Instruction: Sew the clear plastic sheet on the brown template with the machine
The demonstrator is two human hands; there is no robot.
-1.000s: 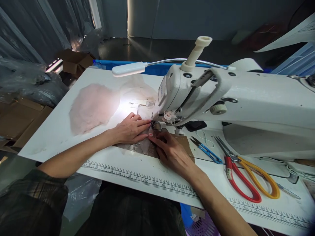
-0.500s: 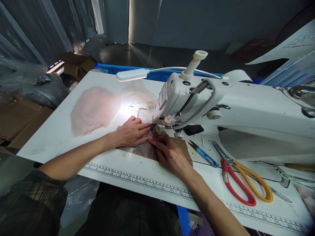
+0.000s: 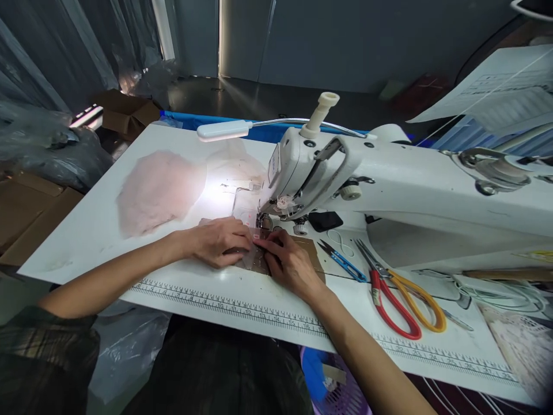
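A white sewing machine [image 3: 298, 153] stands on the table, its needle area lit by a small lamp [image 3: 224, 130]. Sheer pale pink fabric [image 3: 248, 259] lies at the presser foot [image 3: 262, 222], over a brown patch of the machine bed. My left hand [image 3: 220, 241] rests left of the foot, fingers curled down onto this fabric. Just in front of the foot, my right hand [image 3: 290, 262] pinches the fabric's edge between thumb and forefinger. The fingertips of both hands almost meet. A bunched heap of sheer pink fabric [image 3: 158, 193] sits farther left on the table.
Blue thread snips [image 3: 343, 262] and scissors with red and yellow handles [image 3: 395, 288] lie right of my right hand. A printed ruler [image 3: 224, 302] runs along the table's front edge. Lace [image 3: 518, 340] lies at the far right. Cardboard boxes [image 3: 37, 213] stand at left.
My left hand's fingers, stretched out flat beside the foot before, are now curled and drawn back slightly. The right hand keeps its pinch. The whole view has shifted rightward.
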